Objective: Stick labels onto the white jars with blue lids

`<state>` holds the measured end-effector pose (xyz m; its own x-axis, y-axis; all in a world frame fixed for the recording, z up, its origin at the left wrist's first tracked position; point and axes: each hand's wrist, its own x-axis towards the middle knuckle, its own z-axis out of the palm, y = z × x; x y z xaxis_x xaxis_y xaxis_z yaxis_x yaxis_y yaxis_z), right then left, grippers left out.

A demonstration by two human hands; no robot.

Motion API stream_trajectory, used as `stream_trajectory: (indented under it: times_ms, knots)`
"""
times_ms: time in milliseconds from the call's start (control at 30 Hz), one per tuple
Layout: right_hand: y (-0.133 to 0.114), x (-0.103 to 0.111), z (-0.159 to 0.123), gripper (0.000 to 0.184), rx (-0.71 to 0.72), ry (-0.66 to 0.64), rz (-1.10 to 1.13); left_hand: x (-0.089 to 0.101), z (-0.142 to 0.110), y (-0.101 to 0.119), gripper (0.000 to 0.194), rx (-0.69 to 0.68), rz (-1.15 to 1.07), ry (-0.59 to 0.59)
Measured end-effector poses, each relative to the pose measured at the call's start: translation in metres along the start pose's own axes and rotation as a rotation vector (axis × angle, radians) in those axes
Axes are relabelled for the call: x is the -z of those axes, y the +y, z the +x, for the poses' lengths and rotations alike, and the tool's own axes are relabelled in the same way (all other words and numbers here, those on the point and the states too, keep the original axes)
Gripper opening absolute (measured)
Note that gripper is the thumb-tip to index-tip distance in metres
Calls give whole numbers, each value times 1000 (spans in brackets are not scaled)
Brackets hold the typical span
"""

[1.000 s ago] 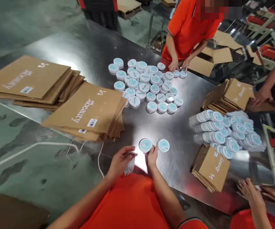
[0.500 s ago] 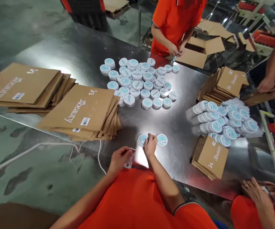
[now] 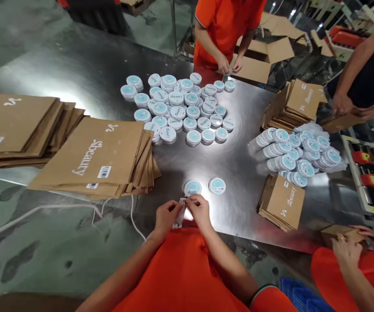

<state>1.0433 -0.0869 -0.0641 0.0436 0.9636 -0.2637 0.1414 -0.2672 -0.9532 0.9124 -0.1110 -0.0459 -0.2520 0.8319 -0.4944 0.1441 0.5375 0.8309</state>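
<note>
My left hand (image 3: 166, 215) and my right hand (image 3: 200, 210) meet at the near edge of the steel table (image 3: 239, 173), both pinching a small white strip of labels (image 3: 180, 214) between them. Just beyond my fingers lie two round white tins with pale blue lids (image 3: 192, 187) (image 3: 217, 185), flat on the table and untouched.
Several more tins are clustered mid-table (image 3: 180, 108), and shrink-wrapped rolls of tins (image 3: 295, 151) lie at the right. Stacks of flat brown "Beauty" cartons (image 3: 96, 160) (image 3: 14, 125) (image 3: 282, 203) (image 3: 300, 104) lie around. Three other people work at the far and right edges.
My right hand has left the tin it touched and come back to my left hand, both now on the label strip. The camera has tilted, shifting the scene left.
</note>
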Motion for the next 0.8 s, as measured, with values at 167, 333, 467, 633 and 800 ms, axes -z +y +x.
stream_trajectory:
  times_ms: [167,333,467,633,800]
  knots:
    - [10,5,6,17,-46,-22,79,-4,5,4,40,-35,36,-27]
    - [17,3,4,23,-173,-10,160,-5,4,8,31,-4,-88,-101]
    - [12,4,1,21,-135,-6,139,-6,6,5,31,17,-54,-133]
    - [9,4,-1,16,-37,65,94,-9,12,0,38,-51,45,-129]
    - [25,4,6,25,-24,159,126,-9,12,-3,41,-70,127,-163]
